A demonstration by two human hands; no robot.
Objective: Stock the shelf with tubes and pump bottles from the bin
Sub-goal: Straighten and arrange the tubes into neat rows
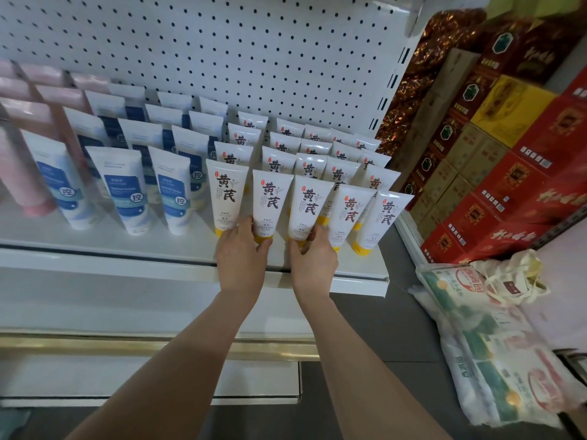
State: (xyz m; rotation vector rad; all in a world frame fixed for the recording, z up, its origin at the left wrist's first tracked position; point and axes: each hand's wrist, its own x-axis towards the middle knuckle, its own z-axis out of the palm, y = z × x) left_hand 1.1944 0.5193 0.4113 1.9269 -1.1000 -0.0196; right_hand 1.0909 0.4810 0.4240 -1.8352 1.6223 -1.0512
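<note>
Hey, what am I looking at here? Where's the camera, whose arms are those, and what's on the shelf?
No machine here: a person wears a camera on the head, so you look down along their own bare arms. The left hand holds one yellow-capped tube by its cap end, the right hand holds the neighbouring tube; both stand in the front row on the white shelf. Left of them stand blue-labelled tubes and pink tubes. Red boxes are stacked at the right, with printed sacks on the floor.

Shop: pegboard-backed shelf (190, 255) with rows of tubes (273, 198), stacked boxed goods (508, 185) alongside.
</note>
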